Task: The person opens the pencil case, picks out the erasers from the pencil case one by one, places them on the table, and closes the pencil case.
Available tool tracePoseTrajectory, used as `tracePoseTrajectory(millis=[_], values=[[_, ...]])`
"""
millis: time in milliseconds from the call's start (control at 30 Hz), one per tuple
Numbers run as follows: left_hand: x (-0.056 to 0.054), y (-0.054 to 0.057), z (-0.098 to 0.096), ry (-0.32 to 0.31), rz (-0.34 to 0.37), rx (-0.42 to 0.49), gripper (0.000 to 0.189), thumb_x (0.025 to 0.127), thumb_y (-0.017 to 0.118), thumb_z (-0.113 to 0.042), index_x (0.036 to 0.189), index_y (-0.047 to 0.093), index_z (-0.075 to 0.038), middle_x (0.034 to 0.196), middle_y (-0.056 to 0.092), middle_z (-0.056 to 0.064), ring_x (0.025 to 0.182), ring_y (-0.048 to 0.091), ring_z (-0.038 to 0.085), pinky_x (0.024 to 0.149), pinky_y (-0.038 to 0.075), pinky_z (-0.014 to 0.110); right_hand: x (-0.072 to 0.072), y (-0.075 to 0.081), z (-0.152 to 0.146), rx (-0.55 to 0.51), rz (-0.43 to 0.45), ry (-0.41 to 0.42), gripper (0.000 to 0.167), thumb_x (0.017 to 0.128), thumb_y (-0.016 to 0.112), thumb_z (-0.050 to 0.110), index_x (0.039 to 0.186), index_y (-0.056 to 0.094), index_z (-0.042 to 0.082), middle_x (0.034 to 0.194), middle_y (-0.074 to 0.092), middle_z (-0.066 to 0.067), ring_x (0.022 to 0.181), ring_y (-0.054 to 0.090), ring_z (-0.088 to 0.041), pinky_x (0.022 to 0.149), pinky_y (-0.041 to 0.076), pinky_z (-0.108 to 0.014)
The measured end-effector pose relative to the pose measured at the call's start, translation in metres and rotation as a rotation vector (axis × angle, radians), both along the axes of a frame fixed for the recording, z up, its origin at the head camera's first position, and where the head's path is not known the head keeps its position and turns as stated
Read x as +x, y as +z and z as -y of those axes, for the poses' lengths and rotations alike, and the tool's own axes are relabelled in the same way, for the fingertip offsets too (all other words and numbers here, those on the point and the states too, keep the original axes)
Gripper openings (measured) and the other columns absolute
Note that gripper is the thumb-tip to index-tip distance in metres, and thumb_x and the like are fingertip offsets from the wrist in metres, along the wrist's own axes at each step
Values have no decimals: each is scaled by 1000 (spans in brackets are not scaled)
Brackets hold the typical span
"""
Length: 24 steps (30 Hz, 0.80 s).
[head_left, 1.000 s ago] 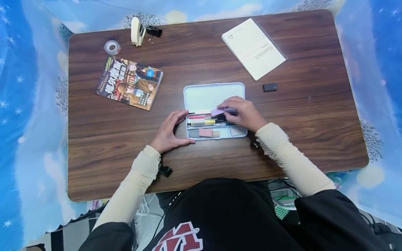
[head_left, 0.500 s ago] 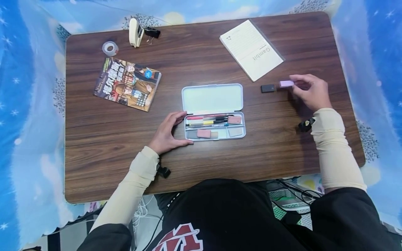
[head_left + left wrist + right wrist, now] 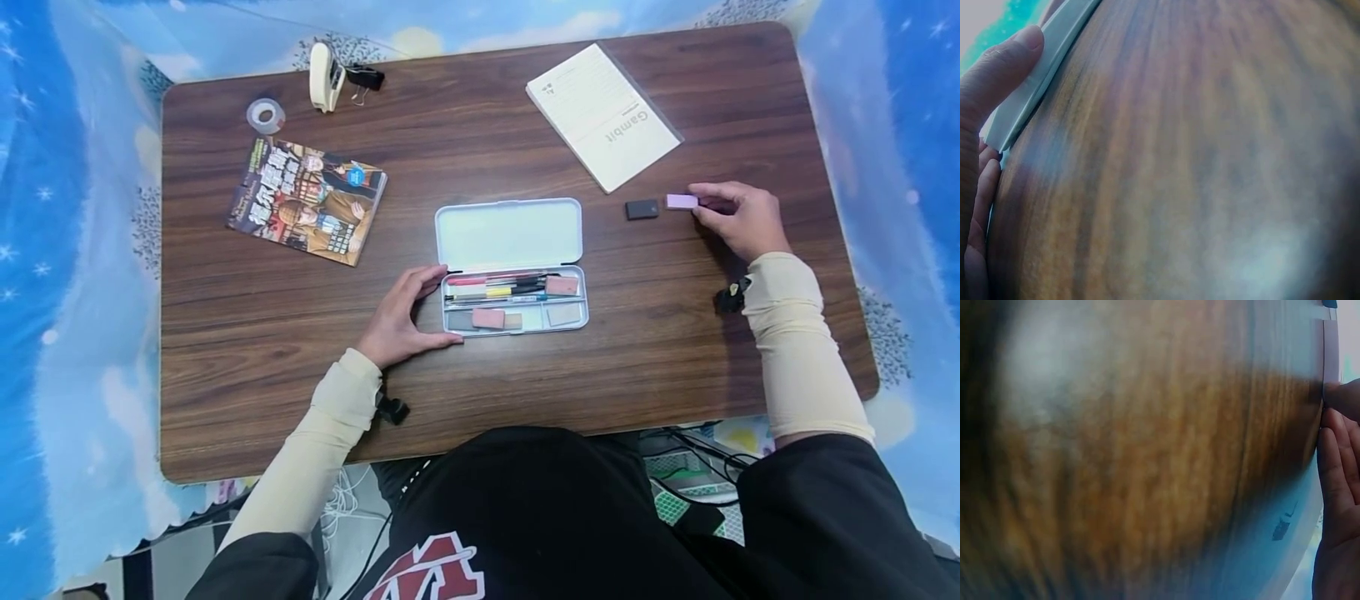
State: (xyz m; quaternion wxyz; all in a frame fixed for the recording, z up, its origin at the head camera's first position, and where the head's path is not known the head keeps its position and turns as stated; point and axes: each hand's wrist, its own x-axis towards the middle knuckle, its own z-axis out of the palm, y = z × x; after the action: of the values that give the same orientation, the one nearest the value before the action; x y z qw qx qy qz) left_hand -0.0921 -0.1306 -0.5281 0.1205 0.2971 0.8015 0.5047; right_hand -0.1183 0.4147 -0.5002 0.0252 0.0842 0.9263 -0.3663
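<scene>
At the fingertips of the right hand [image 3: 741, 221], seen from the head, it's a small purple block [image 3: 681, 202], pinched at its near end between thumb and fingers, on the table [image 3: 525, 383] or just over it, hard to say which! Straight past those fingertips, to the left, comes a black block [image 3: 642, 209], just beside the purple one, lying between this hand and the open pencil case [image 3: 510, 237]. Ahead and left of the same hand, the "Gambit" notepad [image 3: 603, 117] lies aslant, near both blocks. Across to the left hand [image 3: 399, 323]: thumb at the near corner, fingers at the far side, it grips the case's left end. Right of that hand, pens [image 3: 498, 291] fill the upper compartment, a pink eraser [image 3: 562, 286] at their right end; a second pink eraser [image 3: 488, 318] sits in the lower one. Farther out, beyond the left hand: comic book [image 3: 307, 200], tape roll [image 3: 266, 117], stapler [image 3: 326, 79], black clip [image 3: 366, 77], all well apart from the fingers.

Over to the left wrist: thumb against the case's pale side, fingers at its corner, blurred wood everywhere else.

And the right wrist: thumb and fingers meet at the purple block's end, right at the frame's edge, a dark tip showing just past it.
</scene>
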Motion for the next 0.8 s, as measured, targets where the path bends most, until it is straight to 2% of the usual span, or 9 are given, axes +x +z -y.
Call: tracePoseTrajectory(millis=[100, 200, 333, 400, 467, 600, 700, 800], values=[[1, 0, 2, 8, -7, -11, 108, 67, 103, -13, 156, 45, -4, 148, 49, 18, 137, 51, 31, 119, 44, 35, -2, -1, 2, -13, 4, 11, 34, 97, 77, 7, 131, 76, 8, 123, 75, -2, 92, 58, 16, 85, 50, -5], [0, 1, 3, 9, -8, -26, 107, 67, 103, -15, 156, 44, -4, 148, 49, 18, 137, 51, 30, 118, 44, 35, -2, 2, 4, -17, -22, -11, 36, 96, 78, 9, 132, 75, 9, 119, 74, 2, 92, 58, 15, 85, 49, -5], [-1, 1, 2, 1, 9, -29, 107, 69, 102, -16, 158, 43, -6, 149, 49, 16, 137, 51, 28, 119, 43, 34, 1, 13, 23, -36, -136, -56, 33, 93, 81, 9, 127, 79, 11, 112, 74, 4, 94, 60, 10, 87, 51, -8], [-1, 1, 3, 2, 12, -28, 107, 70, 102, -17, 158, 43, -7, 149, 49, 15, 138, 51, 27, 119, 43, 33, 1, 19, 45, -43, -201, -27, 30, 92, 81, 8, 122, 81, 11, 111, 76, 1, 95, 61, 7, 87, 51, -9], [-1, 0, 2, 1, 13, -23, 107, 69, 102, -16, 158, 43, -7, 150, 49, 15, 138, 51, 27, 119, 43, 33, 3, 26, 72, -51, -241, 48, 27, 92, 81, 6, 119, 82, 9, 111, 77, -5, 96, 63, 3, 88, 51, -11], [-1, -1, 2, 3, 11, -10, 107, 68, 103, -15, 157, 44, -6, 150, 49, 15, 138, 51, 27, 119, 42, 33, 8, 29, 138, -50, -290, 307, 23, 92, 82, 4, 115, 81, 7, 110, 78, -12, 101, 69, -13, 91, 54, -24], [-1, 0, 2, 4, 13, -9, 106, 69, 103, -15, 157, 44, -5, 149, 49, 15, 138, 51, 28, 120, 42, 33, 14, 28, 188, -77, -261, 492, 23, 93, 82, 6, 116, 81, 6, 111, 78, -12, 103, 70, -25, 94, 58, -39], [-1, 0, 2, 4, 16, -14, 106, 69, 102, -16, 157, 44, -5, 149, 49, 15, 138, 51, 28, 120, 42, 33, 18, 26, 228, -98, -185, 613, 23, 96, 80, 10, 118, 80, 7, 112, 78, -10, 106, 70, -27, 96, 58, -45]])
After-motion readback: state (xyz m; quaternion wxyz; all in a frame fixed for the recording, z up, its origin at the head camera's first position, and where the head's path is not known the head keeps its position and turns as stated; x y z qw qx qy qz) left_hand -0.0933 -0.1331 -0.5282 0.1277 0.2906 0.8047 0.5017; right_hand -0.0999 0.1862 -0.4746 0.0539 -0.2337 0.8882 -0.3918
